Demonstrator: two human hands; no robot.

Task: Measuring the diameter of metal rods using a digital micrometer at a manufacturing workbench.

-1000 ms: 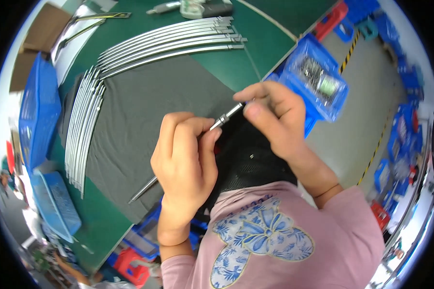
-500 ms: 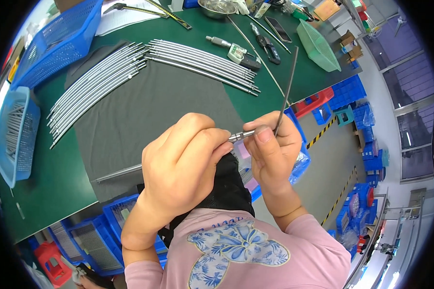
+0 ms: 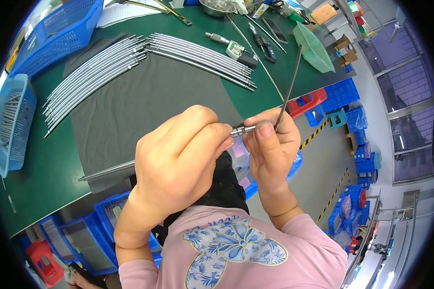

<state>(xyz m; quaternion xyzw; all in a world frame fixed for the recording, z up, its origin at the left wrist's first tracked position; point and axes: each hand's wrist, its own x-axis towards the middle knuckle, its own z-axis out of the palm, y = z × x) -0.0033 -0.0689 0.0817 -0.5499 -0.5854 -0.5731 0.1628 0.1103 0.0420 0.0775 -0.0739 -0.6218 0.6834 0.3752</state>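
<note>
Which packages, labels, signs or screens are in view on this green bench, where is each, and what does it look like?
Small digital measuring gauge with a pale screen: far side of the bench, beyond the rows of metal rods; dark body, light rectangular display.
Dark flat phone-like slab: far right of the bench, narrow black rectangle, screen dark.
Orange-tan card or packet: far right corner, flat and rectangular.
No signs can be made out.

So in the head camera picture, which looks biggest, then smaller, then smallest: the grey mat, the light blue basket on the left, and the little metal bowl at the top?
1. Grey mat, clearly largest.
2. Light blue basket.
3. Metal bowl, smallest, though it sits far off and partly cut by the rim.
</note>
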